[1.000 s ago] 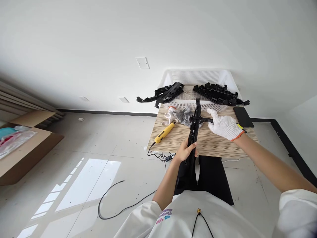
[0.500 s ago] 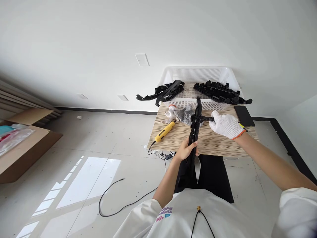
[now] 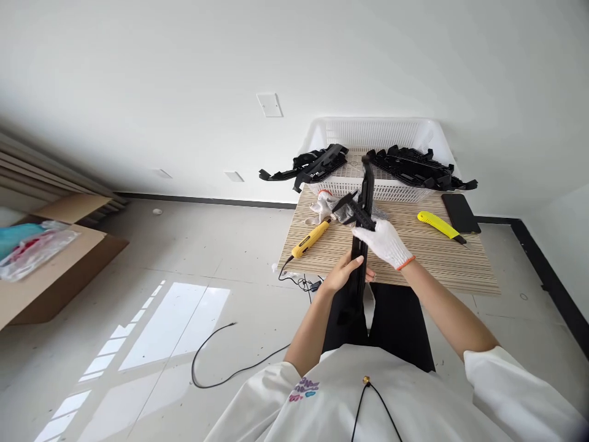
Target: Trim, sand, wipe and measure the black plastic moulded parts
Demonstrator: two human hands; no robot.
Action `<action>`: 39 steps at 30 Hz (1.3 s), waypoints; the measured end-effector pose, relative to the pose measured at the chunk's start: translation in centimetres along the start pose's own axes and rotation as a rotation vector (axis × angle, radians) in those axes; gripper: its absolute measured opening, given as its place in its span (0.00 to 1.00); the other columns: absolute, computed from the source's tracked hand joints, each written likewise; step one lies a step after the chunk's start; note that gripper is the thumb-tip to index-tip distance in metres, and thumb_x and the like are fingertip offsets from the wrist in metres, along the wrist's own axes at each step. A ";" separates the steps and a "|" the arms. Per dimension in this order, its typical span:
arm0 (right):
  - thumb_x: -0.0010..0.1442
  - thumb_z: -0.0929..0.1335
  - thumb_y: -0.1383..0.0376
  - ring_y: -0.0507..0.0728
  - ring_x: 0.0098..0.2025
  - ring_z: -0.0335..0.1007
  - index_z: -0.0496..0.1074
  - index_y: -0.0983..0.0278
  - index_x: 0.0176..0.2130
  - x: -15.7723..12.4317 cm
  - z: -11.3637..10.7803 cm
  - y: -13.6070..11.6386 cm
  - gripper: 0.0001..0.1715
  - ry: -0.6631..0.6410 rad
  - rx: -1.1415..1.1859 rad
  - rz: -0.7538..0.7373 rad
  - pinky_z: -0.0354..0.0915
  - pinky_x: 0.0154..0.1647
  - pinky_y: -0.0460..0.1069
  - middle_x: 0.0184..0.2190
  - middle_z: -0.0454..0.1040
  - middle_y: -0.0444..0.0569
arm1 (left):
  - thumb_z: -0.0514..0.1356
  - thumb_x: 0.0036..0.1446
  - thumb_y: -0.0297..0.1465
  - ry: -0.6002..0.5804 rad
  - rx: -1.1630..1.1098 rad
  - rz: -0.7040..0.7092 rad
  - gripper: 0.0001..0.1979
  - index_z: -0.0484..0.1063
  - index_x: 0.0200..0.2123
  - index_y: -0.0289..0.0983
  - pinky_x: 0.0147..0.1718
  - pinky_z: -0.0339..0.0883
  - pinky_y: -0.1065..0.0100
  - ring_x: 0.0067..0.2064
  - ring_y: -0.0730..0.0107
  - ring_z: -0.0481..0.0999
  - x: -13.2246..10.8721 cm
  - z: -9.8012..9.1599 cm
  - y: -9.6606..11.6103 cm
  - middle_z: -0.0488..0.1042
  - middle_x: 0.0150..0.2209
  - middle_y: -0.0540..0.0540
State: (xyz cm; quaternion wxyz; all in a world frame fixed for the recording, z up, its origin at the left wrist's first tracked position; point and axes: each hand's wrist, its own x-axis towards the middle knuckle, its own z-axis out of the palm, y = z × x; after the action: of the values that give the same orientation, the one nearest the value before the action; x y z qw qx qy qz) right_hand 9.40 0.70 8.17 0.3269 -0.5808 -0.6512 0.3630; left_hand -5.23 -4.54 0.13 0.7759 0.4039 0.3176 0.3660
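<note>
My bare left hand is closed around the lower part of a long black plastic part, which stands nearly upright over the front edge of the table. My right hand, in a white knit glove with an orange cuff, grips a black caliper. The caliper lies slantwise across the plastic part, its jaws pointing to the upper left. From this angle I cannot tell whether they touch the part. Behind the caliper lie grey and white gloves, partly hidden.
A yellow corded tool lies at the table's left. On the right are a yellow utility knife, blade out, and a black phone. A white basket at the back holds several black parts. A cable curls on the floor.
My right hand has moved left, bringing the caliper across the plastic part and turning it to a slant. The utility knife, hidden before except for a bit of yellow, now shows fully.
</note>
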 end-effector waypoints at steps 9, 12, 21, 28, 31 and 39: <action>0.62 0.64 0.44 0.64 0.35 0.76 0.73 0.62 0.50 0.6 -5.2 -1.0 0.29 0.228 -0.517 -0.076 0.62 0.32 0.52 0.32 0.79 0.53 | 0.62 0.61 0.43 0.045 0.114 0.205 0.17 0.60 0.34 0.38 0.30 0.70 0.67 0.25 0.77 0.70 0.0 0.9 -0.1 0.69 0.28 0.53; 0.63 0.63 0.46 0.64 0.31 0.76 0.70 0.63 0.52 -0.6 -6.5 0.0 0.29 0.237 -0.789 -0.118 0.58 0.28 0.50 0.29 0.79 0.53 | 0.62 0.61 0.43 0.068 0.074 0.203 0.17 0.58 0.35 0.39 0.28 0.71 0.67 0.24 0.77 0.69 0.3 1.0 -0.2 0.68 0.29 0.54; 0.67 0.55 0.48 0.62 0.27 0.71 0.68 0.66 0.53 -0.2 -7.8 0.0 0.31 0.191 -1.171 -0.195 0.48 0.28 0.49 0.25 0.76 0.55 | 0.57 0.65 0.41 0.026 0.254 0.228 0.13 0.59 0.37 0.39 0.30 0.68 0.68 0.25 0.78 0.69 0.5 0.9 0.0 0.69 0.29 0.53; 0.66 0.54 0.50 0.64 0.29 0.69 0.68 0.69 0.52 0.2 -8.2 -0.8 0.31 0.152 -1.246 -0.163 0.50 0.31 0.51 0.27 0.74 0.58 | 0.59 0.64 0.41 0.032 0.203 0.212 0.14 0.59 0.38 0.39 0.29 0.69 0.68 0.24 0.78 0.68 0.4 1.1 -0.2 0.69 0.29 0.54; 0.66 0.54 0.51 0.65 0.30 0.70 0.67 0.69 0.52 -0.2 -7.7 -1.4 0.31 0.147 -1.269 -0.147 0.52 0.31 0.52 0.26 0.74 0.59 | 0.59 0.63 0.42 0.049 0.221 0.190 0.14 0.59 0.39 0.39 0.31 0.69 0.68 0.24 0.78 0.69 0.5 1.1 -0.2 0.70 0.29 0.54; 0.65 0.57 0.49 0.70 0.32 0.72 0.70 0.68 0.47 -0.8 -8.2 -3.3 0.29 0.094 -1.252 -0.097 0.58 0.31 0.58 0.26 0.73 0.63 | 0.59 0.63 0.42 0.025 0.222 0.204 0.14 0.60 0.41 0.39 0.28 0.68 0.68 0.23 0.78 0.68 0.5 1.3 -0.2 0.71 0.29 0.53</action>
State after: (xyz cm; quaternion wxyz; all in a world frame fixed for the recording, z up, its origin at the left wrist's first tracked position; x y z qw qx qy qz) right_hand 14.72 0.49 15.21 -0.0307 -0.6474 -0.7507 -0.1283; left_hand -3.89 -4.75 0.46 0.6813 0.5127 0.3232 0.4106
